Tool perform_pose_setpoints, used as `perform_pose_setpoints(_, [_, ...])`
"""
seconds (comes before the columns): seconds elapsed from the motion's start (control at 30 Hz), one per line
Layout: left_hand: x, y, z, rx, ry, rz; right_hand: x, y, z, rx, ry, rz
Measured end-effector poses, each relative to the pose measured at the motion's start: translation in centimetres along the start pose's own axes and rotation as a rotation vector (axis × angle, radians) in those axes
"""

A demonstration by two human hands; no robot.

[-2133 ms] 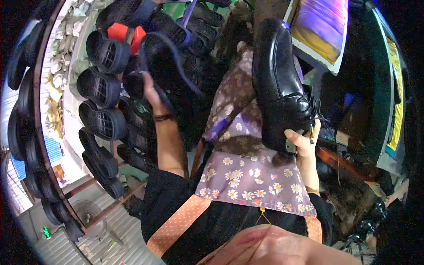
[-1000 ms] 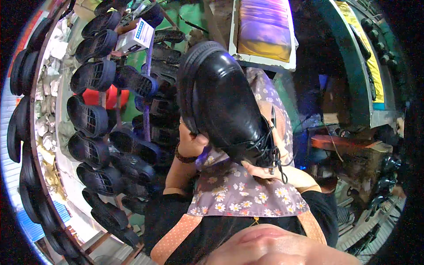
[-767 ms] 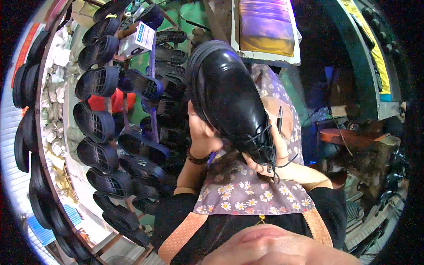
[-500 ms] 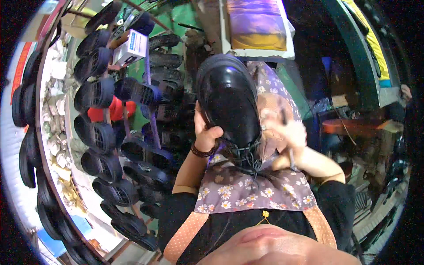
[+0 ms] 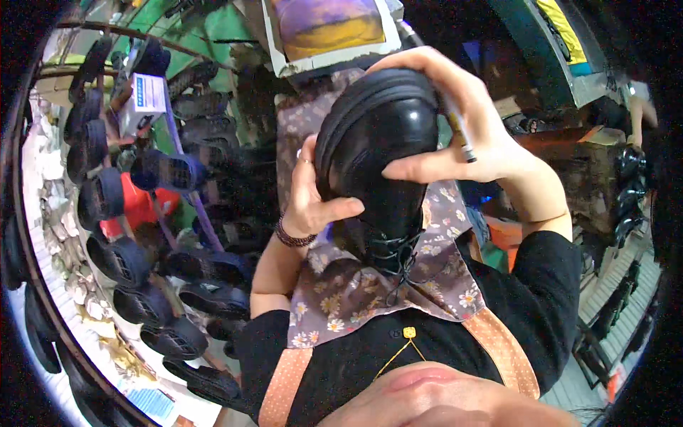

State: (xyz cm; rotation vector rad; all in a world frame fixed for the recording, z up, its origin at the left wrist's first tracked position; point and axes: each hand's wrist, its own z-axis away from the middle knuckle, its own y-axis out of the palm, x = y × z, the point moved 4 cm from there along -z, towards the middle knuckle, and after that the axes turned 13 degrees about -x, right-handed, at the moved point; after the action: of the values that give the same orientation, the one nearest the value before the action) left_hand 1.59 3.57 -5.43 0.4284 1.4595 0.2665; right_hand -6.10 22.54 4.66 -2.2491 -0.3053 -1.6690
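A glossy black lace-up shoe (image 5: 384, 142) is held in front of my chest, its toe pointing away from me and its thick ridged sole edge showing around the toe. The black laces (image 5: 391, 249) hang towards my body. My left hand (image 5: 311, 203), with a ring and a beaded bracelet, grips the shoe's left side, thumb on the upper. My right hand (image 5: 473, 128) wraps over the toe from the right, thumb resting on the upper. Within that same hand lies a slim pen-like stick (image 5: 459, 135), its dark end pointing down.
Racks of black shoe soles (image 5: 117, 260) fill the left side. A small white-and-blue box (image 5: 146, 103) sits among them near a red object (image 5: 135, 206). Ahead is a stand with a purple-and-yellow top (image 5: 331, 28). A flowered apron (image 5: 341, 302) covers my front.
My right hand has moved from beside the laces up onto the toe and now grips it. The shoe has turned, showing more of its ridged sole edge. The whole view has shifted.
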Motion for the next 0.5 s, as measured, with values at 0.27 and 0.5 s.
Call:
perform_pose_setpoints(0.27, [8.5, -5.1, -1.2, -0.004, -0.55, 0.35, -2.2, -5.8, 4.5, -0.706, 0.248, -0.028])
perform_pose_setpoints(0.5, [4.7, -1.3, 0.2, -0.194, 0.085, 0.462, -17.4, -7.9, 13.2, -1.007, 0.686, -0.663])
